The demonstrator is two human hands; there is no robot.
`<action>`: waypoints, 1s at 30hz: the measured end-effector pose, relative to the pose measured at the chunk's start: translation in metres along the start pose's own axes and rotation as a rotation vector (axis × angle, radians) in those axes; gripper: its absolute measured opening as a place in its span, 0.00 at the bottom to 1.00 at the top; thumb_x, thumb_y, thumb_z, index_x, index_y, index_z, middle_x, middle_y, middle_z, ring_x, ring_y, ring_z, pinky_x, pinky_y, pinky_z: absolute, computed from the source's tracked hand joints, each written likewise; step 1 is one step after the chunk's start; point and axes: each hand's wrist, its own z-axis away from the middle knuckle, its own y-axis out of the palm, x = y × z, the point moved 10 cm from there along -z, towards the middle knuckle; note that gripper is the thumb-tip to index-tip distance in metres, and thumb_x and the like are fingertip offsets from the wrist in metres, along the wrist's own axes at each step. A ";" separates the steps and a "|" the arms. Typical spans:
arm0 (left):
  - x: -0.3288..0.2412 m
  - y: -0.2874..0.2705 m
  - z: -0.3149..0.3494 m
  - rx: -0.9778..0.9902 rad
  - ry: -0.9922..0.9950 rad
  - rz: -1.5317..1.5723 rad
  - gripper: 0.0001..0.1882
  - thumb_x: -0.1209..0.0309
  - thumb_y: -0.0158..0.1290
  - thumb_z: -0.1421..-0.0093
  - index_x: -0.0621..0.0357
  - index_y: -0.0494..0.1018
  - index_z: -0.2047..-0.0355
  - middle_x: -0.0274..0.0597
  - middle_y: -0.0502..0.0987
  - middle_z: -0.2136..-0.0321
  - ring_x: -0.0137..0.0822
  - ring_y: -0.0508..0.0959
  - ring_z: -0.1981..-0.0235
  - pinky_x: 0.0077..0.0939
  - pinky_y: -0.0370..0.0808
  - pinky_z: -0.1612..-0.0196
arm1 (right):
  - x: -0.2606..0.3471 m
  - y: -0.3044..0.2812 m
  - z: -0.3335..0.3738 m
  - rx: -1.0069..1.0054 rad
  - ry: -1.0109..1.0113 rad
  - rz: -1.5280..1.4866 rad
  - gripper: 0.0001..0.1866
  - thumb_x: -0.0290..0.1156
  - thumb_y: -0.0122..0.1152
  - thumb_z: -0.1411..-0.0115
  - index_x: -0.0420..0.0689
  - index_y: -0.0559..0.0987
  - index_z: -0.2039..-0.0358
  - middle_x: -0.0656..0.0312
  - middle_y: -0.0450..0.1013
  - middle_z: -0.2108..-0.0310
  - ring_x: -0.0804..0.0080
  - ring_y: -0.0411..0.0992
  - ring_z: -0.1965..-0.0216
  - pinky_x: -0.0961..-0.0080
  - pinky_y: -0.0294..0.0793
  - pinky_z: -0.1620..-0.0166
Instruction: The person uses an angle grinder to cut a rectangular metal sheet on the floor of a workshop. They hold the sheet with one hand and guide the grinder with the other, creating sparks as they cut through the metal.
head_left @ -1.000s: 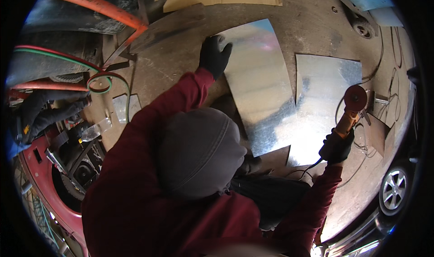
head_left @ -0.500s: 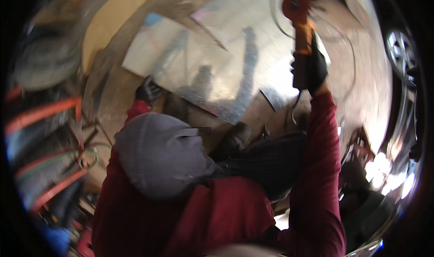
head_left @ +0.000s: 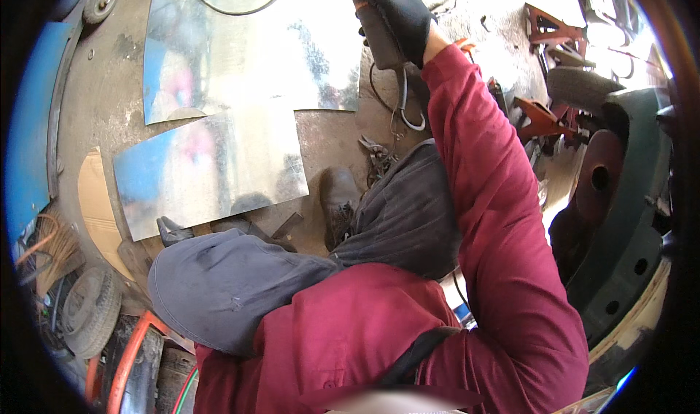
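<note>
My right hand (head_left: 405,22), in a black glove, is wrapped round the dark rear body of an angle grinder (head_left: 380,41) at the top of the view. The grinder's front end is cut off by the picture's edge; its cord hangs down from the back. Low on the left, beyond my bent knee, the gloved fingers of my left hand (head_left: 173,232) are closed over the near edge of a shiny metal sheet (head_left: 219,170), close to its corner. My knee hides much of that hand. Beyond this piece lies a larger metal sheet (head_left: 233,57), flat on the floor.
Tin snips (head_left: 373,149) and other tools lie near my boot (head_left: 337,202). A curved cardboard piece (head_left: 100,202), a broom (head_left: 60,246) and a small wheel (head_left: 92,312) are at left. Orange jack stands (head_left: 543,119) and a green car part (head_left: 631,217) are at right.
My view has turned and come closer to the sheets. The grinder now sits at the top edge, its red disc out of sight. My left hand has come onto the sheet's edge.
</note>
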 end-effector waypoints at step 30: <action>-0.136 0.329 0.034 0.442 0.228 -0.435 0.28 0.56 0.53 0.29 0.55 0.70 0.33 0.45 0.80 0.40 0.46 0.79 0.39 0.50 0.77 0.37 | -0.234 -0.010 -0.075 -0.122 -0.144 0.035 0.30 0.53 0.72 0.38 0.37 0.83 0.49 0.54 0.83 0.63 0.66 0.82 0.65 0.66 0.81 0.60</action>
